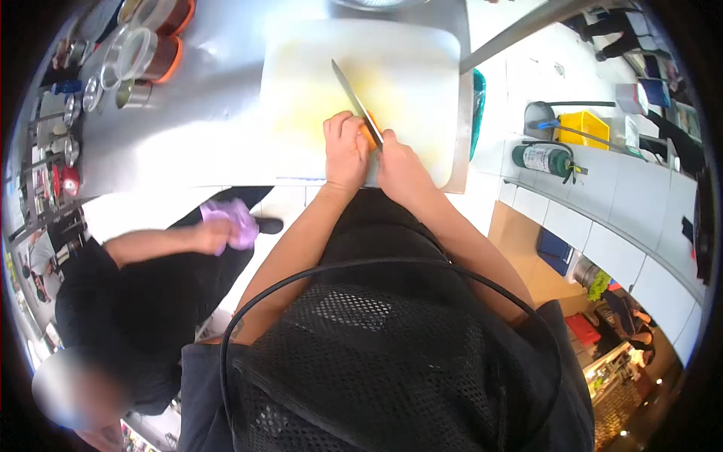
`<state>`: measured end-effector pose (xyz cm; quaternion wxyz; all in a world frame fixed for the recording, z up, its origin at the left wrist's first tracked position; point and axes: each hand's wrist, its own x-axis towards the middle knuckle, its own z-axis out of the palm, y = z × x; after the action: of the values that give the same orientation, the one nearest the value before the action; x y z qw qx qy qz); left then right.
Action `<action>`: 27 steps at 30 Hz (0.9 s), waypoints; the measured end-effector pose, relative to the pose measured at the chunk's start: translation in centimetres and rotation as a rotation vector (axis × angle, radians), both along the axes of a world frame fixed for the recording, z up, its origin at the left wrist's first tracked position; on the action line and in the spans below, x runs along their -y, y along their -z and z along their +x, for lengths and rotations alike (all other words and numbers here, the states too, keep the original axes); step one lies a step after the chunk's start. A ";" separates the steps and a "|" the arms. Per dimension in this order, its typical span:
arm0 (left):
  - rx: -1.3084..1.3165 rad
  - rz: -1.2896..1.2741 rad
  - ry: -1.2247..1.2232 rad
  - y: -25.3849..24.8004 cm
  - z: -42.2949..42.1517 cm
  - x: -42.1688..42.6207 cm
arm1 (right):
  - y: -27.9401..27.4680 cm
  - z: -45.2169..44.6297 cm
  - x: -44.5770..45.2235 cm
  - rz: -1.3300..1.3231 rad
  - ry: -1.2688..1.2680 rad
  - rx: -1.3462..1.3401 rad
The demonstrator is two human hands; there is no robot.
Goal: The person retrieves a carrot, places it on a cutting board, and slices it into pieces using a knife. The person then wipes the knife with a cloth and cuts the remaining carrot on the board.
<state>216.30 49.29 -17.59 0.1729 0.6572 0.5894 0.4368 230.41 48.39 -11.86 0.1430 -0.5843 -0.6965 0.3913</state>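
Note:
A long kitchen knife [347, 84] points away from me over a white cutting board [297, 56]. My right hand [404, 167] is closed around its handle. Under and beside the blade, near the handle end, is an orange piece of food [367, 136], mostly covered by my fingers and the knife; its exact kind does not show. My left hand [346, 151] grips it from the left side, fingers curled close to the blade. Yellowish stains mark the board's surface.
The board lies on a steel table [203, 143] with lidded tubs [154, 56] at the far left. To my left stands a person holding a purple cloth [239, 222]. A fire extinguisher [544, 159] and a yellow bucket [584, 129] are at right.

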 end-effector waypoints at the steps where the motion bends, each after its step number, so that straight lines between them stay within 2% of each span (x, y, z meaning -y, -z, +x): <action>1: 0.001 0.003 -0.008 0.1 0.0 -0.1 | -0.1 0.1 -0.5 0.029 0.013 -0.003; 3: 0.016 -0.031 0.017 -0.2 -0.2 -0.1 | -0.3 0.4 -1.5 -0.159 0.068 -0.068; 5: 0.009 0.017 0.047 -0.1 -0.3 -0.2 | -0.5 0.9 -1.7 -0.154 0.083 -0.097; 7: 0.130 -0.054 0.070 -0.1 -0.6 -0.2 | -1.0 1.9 -1.1 -0.163 0.105 -0.130; 9: 0.137 -0.069 0.132 -1.4 -0.7 0.7 | -4.1 2.8 -0.7 -0.510 0.177 -0.186; 11: 0.020 -0.063 0.200 -2.1 -1.1 1.5 | -4.2 3.8 0.2 -0.499 0.187 -0.166; 13: 0.081 -0.114 0.217 -1.9 -2.0 1.5 | -2.7 4.5 1.7 -0.520 0.176 -0.138; 15: 0.066 -0.202 0.196 -5.0 -2.1 1.3 | -0.4 4.4 3.0 -0.085 0.096 -0.080; 17: 0.001 -0.176 0.226 -7.5 -3.3 1.3 | -0.2 4.2 3.5 -0.104 0.097 -0.082; 19: -0.417 -0.299 0.284 -10.9 -4.2 1.4 | -0.5 4.1 3.4 -0.114 0.102 -0.079; 21: -0.491 -0.327 0.307 -10.4 -5.2 0.9 | -0.6 3.8 3.4 -0.098 0.084 -0.038; 23: -0.589 -0.352 0.429 -9.3 -5.4 0.2 | -0.9 3.7 3.2 -0.104 0.066 -0.026; 27: -0.371 -0.447 0.372 -8.7 -5.4 -0.5 | -1.4 3.6 3.3 -0.143 0.080 0.005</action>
<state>210.86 49.78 -8.88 0.2790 0.7676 0.5619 0.1311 233.97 45.12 -10.48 0.1145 -0.6215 -0.6430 0.4326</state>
